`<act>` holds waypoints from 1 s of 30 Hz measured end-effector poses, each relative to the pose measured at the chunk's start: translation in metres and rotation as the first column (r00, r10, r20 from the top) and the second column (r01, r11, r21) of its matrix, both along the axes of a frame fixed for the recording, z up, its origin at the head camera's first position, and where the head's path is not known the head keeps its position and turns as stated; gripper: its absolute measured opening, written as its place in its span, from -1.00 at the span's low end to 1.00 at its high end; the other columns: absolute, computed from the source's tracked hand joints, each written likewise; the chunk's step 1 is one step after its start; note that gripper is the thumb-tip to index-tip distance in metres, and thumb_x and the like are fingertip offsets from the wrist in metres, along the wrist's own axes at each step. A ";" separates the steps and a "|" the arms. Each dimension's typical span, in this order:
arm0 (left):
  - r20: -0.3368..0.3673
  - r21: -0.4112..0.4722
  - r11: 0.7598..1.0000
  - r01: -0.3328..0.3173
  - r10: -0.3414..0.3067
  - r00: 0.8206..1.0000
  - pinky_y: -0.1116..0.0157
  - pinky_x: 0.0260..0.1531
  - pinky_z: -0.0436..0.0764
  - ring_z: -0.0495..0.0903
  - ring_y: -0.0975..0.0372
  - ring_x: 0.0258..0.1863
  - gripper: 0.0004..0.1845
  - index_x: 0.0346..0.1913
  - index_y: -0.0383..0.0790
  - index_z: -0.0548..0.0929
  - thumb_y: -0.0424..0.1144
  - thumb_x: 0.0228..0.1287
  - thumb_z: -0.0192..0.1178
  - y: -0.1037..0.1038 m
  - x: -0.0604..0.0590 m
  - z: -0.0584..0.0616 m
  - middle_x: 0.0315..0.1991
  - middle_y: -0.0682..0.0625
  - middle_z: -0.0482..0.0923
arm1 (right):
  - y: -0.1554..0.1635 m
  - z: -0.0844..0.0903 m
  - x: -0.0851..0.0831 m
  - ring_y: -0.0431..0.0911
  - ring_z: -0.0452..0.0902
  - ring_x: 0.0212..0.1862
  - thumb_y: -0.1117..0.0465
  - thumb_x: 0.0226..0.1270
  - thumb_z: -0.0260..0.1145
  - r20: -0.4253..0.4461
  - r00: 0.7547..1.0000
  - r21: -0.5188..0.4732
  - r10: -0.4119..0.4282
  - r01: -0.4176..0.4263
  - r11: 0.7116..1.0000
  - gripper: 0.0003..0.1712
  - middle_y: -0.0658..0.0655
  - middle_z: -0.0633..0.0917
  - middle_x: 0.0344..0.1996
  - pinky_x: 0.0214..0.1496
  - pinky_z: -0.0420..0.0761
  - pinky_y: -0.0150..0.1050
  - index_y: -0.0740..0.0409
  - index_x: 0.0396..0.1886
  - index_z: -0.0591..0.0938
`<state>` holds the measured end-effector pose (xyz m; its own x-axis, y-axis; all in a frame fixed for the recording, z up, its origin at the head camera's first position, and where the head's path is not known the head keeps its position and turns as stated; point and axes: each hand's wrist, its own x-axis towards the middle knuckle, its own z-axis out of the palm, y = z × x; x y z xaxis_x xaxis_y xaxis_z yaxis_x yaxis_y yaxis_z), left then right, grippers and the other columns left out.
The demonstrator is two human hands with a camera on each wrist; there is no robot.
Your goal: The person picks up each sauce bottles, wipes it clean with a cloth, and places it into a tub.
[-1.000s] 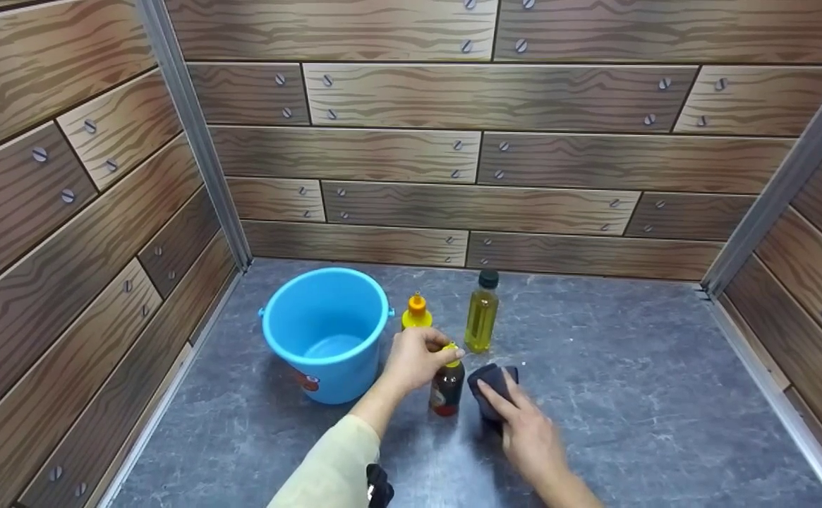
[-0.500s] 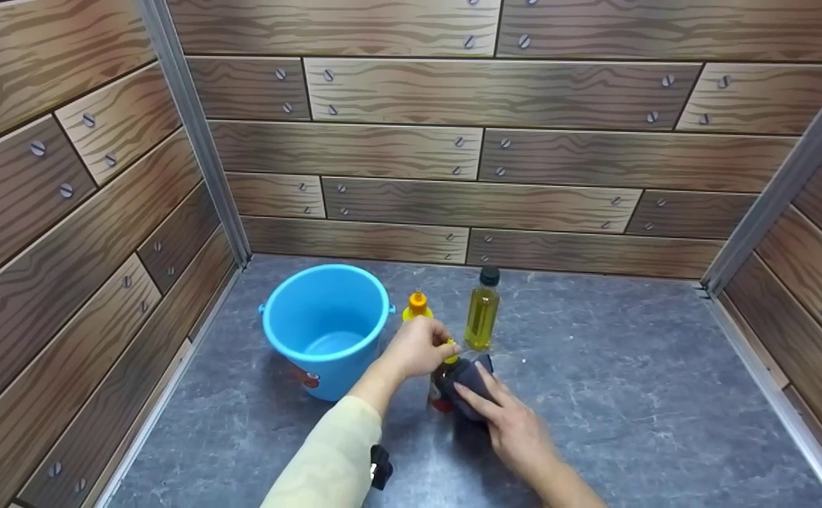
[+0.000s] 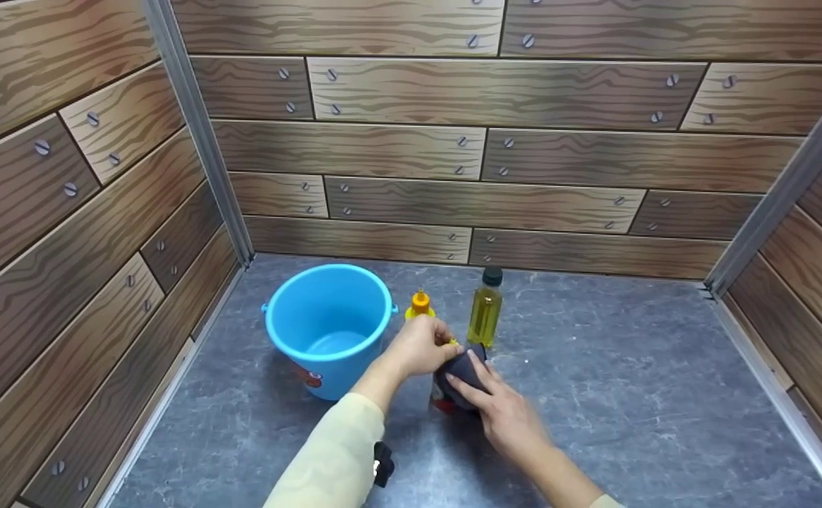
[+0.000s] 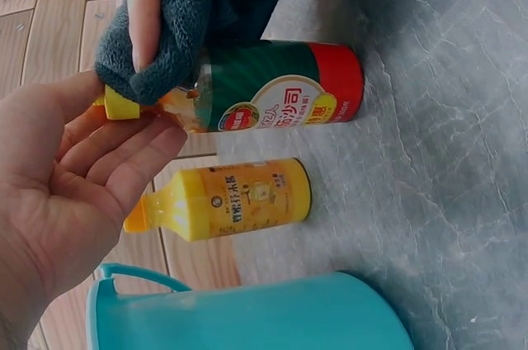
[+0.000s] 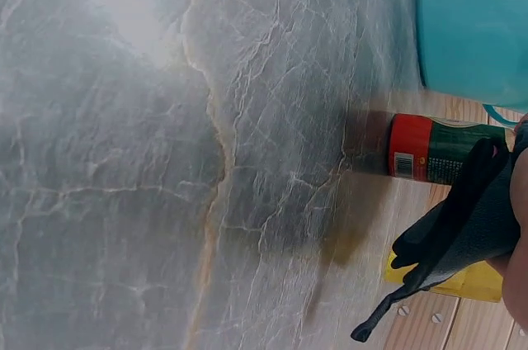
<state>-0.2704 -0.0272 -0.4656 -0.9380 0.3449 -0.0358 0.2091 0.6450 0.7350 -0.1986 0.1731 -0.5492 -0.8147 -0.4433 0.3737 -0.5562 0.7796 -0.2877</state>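
Observation:
A sauce bottle [image 4: 285, 90] with a yellow cap [image 4: 122, 104] stands upright, its label dark green above a red base. My left hand [image 3: 418, 347] pinches the cap at the top, thumb on one side and fingers on the other. Beside it, my right hand [image 3: 513, 416] holds a dark grey cloth [image 3: 461, 377] against the bottle's shoulder and neck. The cloth covers much of the bottle in the head view; in the right wrist view it hangs in folds [image 5: 462, 218]. Behind my left hand stands a yellow squeeze bottle [image 4: 239, 201] with an orange nozzle.
To the left is a blue bucket [image 3: 354, 377] with its mouth upward. A clear bottle of yellow-green oil [image 3: 483, 314] with a dark cap stands behind the cloth. The grey marbled tabletop [image 3: 629, 395] is enclosed by plank-patterned walls [image 3: 396, 152].
My right hand has brought the cloth leftward onto the sauce bottle, then up toward its neck. My left hand keeps its pinch on the cap.

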 end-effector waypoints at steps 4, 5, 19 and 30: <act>0.005 0.004 1.000 0.000 0.000 1.000 0.17 -0.16 0.72 0.65 0.25 -0.28 -0.83 -0.10 -0.15 0.84 -0.12 0.52 0.36 0.000 -0.001 -0.001 -0.28 0.09 0.72 | -0.002 0.000 -0.002 0.30 0.46 0.42 0.42 0.46 0.36 0.017 1.000 -0.002 0.002 -0.002 1.000 -0.30 0.19 0.39 0.58 0.01 0.70 0.23 -0.36 0.42 0.64; 0.006 0.005 1.000 0.001 -0.001 1.000 0.17 -0.16 0.73 0.65 0.25 -0.28 -0.83 -0.09 -0.15 0.84 -0.13 0.52 0.35 0.000 -0.001 0.000 -0.27 0.09 0.72 | -0.002 -0.001 -0.003 0.30 0.46 0.42 0.43 0.44 0.36 0.014 1.000 -0.003 0.003 -0.003 1.000 -0.29 0.21 0.40 0.57 0.03 0.69 0.23 -0.35 0.42 0.64; -0.017 0.021 0.999 0.033 -0.032 0.999 0.21 -0.22 0.70 0.62 0.24 -0.31 -0.85 -0.20 -0.14 0.81 -0.15 0.50 0.37 -0.003 -0.003 -0.002 -0.31 0.08 0.70 | -0.007 -0.011 -0.010 0.33 0.55 0.30 0.50 0.22 0.45 -0.061 0.998 -0.058 0.033 -0.037 0.998 -0.16 0.32 0.38 0.55 -0.11 0.72 0.20 -0.32 0.40 0.66; 0.002 0.029 0.999 0.022 -0.022 1.000 0.22 -0.24 0.69 0.62 0.25 -0.31 -0.86 -0.20 -0.10 0.79 -0.12 0.50 0.38 -0.003 -0.003 -0.003 -0.30 0.11 0.69 | -0.008 -0.019 -0.011 0.38 0.65 0.10 0.48 0.27 0.43 -0.023 1.000 -0.088 0.014 -0.016 0.996 -0.18 0.34 0.35 0.57 -0.16 0.72 0.18 -0.37 0.40 0.66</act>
